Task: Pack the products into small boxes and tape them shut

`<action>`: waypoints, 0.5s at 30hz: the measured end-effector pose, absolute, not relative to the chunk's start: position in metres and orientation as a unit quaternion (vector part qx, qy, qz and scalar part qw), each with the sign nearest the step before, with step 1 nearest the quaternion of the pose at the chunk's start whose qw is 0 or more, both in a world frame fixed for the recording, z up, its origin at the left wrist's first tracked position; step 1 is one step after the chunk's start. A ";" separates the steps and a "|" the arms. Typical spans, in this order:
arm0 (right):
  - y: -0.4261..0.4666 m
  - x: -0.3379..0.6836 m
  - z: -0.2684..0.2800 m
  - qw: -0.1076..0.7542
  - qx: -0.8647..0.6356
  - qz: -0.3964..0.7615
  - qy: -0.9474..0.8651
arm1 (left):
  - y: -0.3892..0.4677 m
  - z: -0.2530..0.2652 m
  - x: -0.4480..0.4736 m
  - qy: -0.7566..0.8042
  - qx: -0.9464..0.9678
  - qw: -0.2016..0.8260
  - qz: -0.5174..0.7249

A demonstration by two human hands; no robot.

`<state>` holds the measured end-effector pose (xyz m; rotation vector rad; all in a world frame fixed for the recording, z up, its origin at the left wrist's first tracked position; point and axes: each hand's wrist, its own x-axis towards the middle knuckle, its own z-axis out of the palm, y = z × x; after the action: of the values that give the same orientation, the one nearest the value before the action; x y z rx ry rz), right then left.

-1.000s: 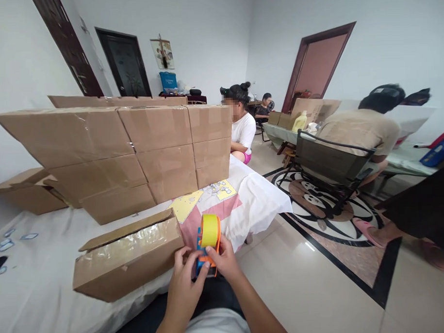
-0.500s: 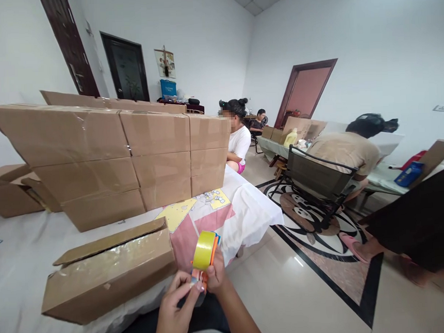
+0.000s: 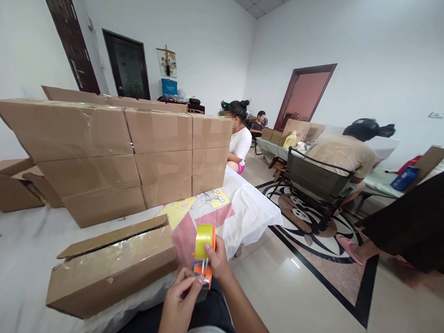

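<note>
My right hand (image 3: pixel 218 260) is closed on an orange tape dispenser (image 3: pixel 205 270) that carries a yellow roll of packing tape (image 3: pixel 204 241); its thumb lies against the roll. Below the roll, my left hand (image 3: pixel 182 290) pinches at the front end of the dispenser, where a short clear piece of tape seems to be between thumb and finger. Both hands are above my lap. To their left on the table lies a cardboard box (image 3: pixel 112 272) with one flap standing up and shiny tape along its top.
Stacked cardboard boxes (image 3: pixel 164 168) stand on the cloth-covered table (image 3: pixel 254 197). An opened box (image 3: pixel 11 188) lies at the far left. One person (image 3: pixel 241 141) sits behind the stack, another (image 3: pixel 338 150) in a chair at right. A person's dark garment (image 3: pixel 416 223) shows at the right edge.
My right hand has tilted the tape dispenser and its thumb has moved onto the yellow roll. My left hand remains pinched at the dispenser's front end. The view has shifted slightly.
</note>
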<state>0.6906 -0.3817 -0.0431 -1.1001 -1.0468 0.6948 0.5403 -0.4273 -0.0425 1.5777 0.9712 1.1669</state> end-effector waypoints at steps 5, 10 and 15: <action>-0.352 0.700 -0.019 0.713 -0.480 0.336 -0.385 | -0.420 -0.037 0.533 0.392 0.657 0.460 0.452; -0.334 0.700 -0.007 0.738 -0.469 0.354 -0.334 | -0.419 -0.031 0.535 0.396 0.661 0.450 0.451; -0.326 0.704 0.004 0.780 -0.417 0.403 -0.237 | -0.426 -0.036 0.532 0.392 0.692 0.427 0.431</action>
<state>0.7038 -0.3258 0.0037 -0.9011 -0.5119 0.8709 0.5323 -0.4261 -0.0363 1.7276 0.9782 1.0773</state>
